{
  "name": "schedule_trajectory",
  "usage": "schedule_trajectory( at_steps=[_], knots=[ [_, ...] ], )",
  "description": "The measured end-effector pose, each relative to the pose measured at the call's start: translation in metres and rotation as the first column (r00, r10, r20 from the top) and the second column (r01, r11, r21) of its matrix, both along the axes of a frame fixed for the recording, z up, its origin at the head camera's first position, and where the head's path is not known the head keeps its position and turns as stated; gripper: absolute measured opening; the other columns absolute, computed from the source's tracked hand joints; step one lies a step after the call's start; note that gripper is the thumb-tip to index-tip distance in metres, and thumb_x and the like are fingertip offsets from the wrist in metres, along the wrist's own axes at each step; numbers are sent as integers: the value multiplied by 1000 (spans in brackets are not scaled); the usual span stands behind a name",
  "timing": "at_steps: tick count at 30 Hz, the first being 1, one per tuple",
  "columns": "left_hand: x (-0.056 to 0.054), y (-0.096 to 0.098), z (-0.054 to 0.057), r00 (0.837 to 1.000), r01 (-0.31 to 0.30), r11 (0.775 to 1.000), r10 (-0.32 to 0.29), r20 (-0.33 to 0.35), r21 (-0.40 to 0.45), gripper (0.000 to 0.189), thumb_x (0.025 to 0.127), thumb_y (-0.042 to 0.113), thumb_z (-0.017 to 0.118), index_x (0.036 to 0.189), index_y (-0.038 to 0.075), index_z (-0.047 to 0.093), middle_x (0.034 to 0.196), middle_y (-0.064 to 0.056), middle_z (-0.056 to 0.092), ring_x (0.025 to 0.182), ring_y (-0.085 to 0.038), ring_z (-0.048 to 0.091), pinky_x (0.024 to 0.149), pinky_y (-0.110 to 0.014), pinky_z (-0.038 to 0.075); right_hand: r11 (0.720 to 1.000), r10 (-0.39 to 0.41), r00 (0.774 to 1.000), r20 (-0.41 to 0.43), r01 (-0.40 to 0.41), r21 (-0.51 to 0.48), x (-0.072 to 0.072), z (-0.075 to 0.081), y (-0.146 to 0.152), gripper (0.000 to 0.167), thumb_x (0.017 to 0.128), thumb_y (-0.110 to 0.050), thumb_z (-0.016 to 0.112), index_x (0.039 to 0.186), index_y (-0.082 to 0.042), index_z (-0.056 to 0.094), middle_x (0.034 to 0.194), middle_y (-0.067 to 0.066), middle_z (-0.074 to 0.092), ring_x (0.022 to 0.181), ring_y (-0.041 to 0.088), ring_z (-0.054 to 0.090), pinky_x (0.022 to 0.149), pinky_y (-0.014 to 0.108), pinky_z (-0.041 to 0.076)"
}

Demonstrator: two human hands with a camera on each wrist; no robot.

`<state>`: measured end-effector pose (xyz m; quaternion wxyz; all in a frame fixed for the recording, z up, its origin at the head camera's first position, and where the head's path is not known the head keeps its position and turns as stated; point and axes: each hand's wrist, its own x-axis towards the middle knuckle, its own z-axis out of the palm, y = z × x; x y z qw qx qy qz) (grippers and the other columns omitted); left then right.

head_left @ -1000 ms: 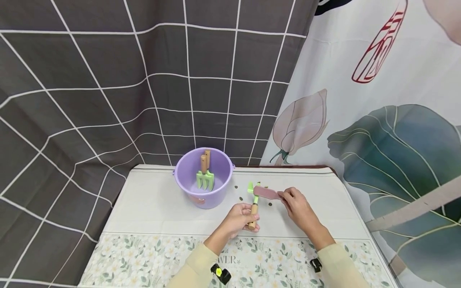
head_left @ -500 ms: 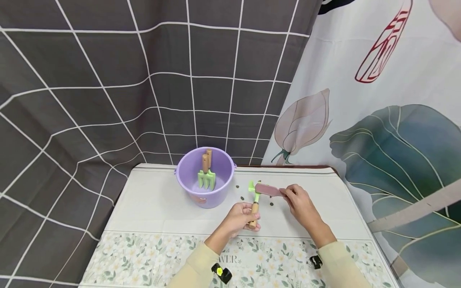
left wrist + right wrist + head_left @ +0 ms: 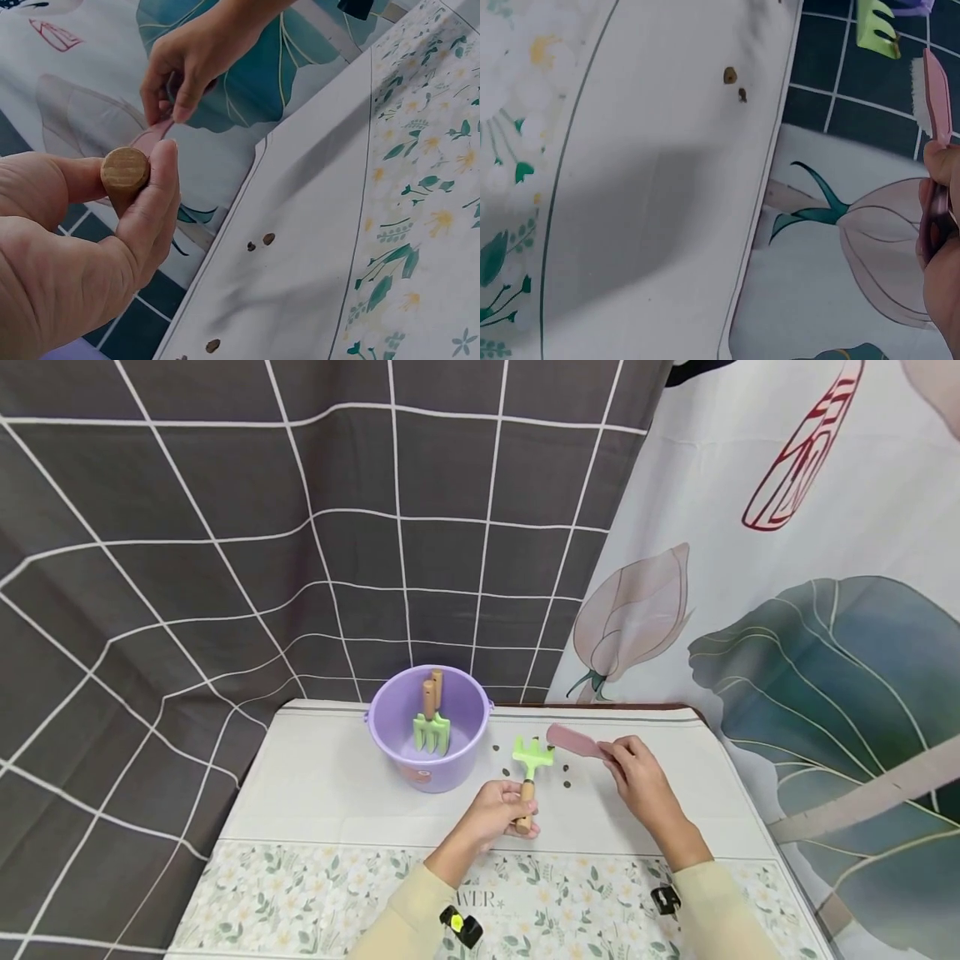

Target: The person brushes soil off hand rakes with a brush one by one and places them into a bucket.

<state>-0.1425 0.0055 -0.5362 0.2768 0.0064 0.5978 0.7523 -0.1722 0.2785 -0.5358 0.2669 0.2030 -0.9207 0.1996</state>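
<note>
My left hand (image 3: pixel 491 814) grips the wooden handle of a small hand rake, its green toothed head (image 3: pixel 533 755) pointing away from me above the table. In the left wrist view the round handle end (image 3: pixel 125 166) sits between thumb and fingers. My right hand (image 3: pixel 643 789) holds a pink brush (image 3: pixel 574 741) by its handle, just right of the rake's head. White bristles (image 3: pixel 921 94) show along the brush in the right wrist view, apart from the green teeth (image 3: pixel 877 30). Part of the brush handle is hidden in the fingers.
A purple bucket (image 3: pixel 453 774) stands left of my hands, holding a green garden fork (image 3: pixel 431 733) and another wooden-handled tool (image 3: pixel 438 678). Several dark crumbs (image 3: pixel 567 784) lie on the white tabletop (image 3: pixel 322 793). Curtains hang close behind the table's back edge.
The rake has turned in my left hand, so its toothed head now shows broadside. My right hand has drawn the brush off the head, up and to the right.
</note>
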Motion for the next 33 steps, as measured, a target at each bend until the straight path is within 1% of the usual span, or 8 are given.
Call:
schedule_trajectory(
  at_steps=[3,7,11,14,17,21,27,33],
  knots=[
    [-1,0,1,1000,0,1000,0,2,-2,42,99,-1,62,134,-19,47,102,-16,67,64,-14,70,71,-32,66,999,30,1000,1,-30,18,2,-3,2,32,84,8,79,114,-1,73,99,11,61,85,22,62,70,39,57],
    [-2,0,1,1000,5,1000,-5,14,-2,41,99,0,62,133,-19,47,103,-17,68,65,-15,70,72,-33,66,995,91,996,4,-91,40,5,-12,-3,30,84,6,80,112,-4,73,98,9,61,85,20,62,70,36,58],
    [-1,1,2,1000,3,1000,-3,8,2,40,100,0,62,133,-19,48,106,-21,68,65,-15,70,72,-33,66,991,118,993,9,-119,61,7,-20,-10,29,84,4,81,111,-5,73,99,8,61,86,19,63,71,34,59],
    [0,2,2,1000,9,1000,-9,11,-1,40,100,1,62,133,-18,48,106,-23,68,65,-15,70,72,-32,66,990,118,993,-5,-117,77,7,-24,-14,29,84,4,81,110,-4,73,98,8,61,86,20,63,71,35,59],
    [1,2,1,1000,16,1000,-16,15,1,41,100,1,62,133,-18,48,104,-21,68,65,-15,71,72,-32,66,989,116,993,-27,-113,95,5,-25,-16,30,82,5,82,110,-3,74,96,9,61,85,22,62,70,37,58],
    [1,2,-2,1000,12,1000,-13,19,10,40,100,1,62,133,-18,49,101,-17,68,65,-15,71,73,-33,66,989,105,993,-57,-98,106,2,-23,-16,32,79,7,83,109,-3,74,95,10,61,82,24,62,70,40,56],
    [1,3,-2,1000,0,1000,-1,21,7,40,99,0,62,133,-18,49,100,-17,68,64,-15,70,71,-33,66,990,73,995,-67,-64,124,2,-17,-16,31,82,5,82,111,-4,75,97,11,62,82,25,61,69,42,55],
    [1,2,-2,1000,-8,1000,8,27,3,41,99,-1,63,133,-18,49,102,-18,69,64,-15,70,72,-34,66,993,59,996,-71,-51,109,3,-15,-15,32,82,5,82,112,-4,74,98,12,62,82,26,60,69,45,53]
  ],
)
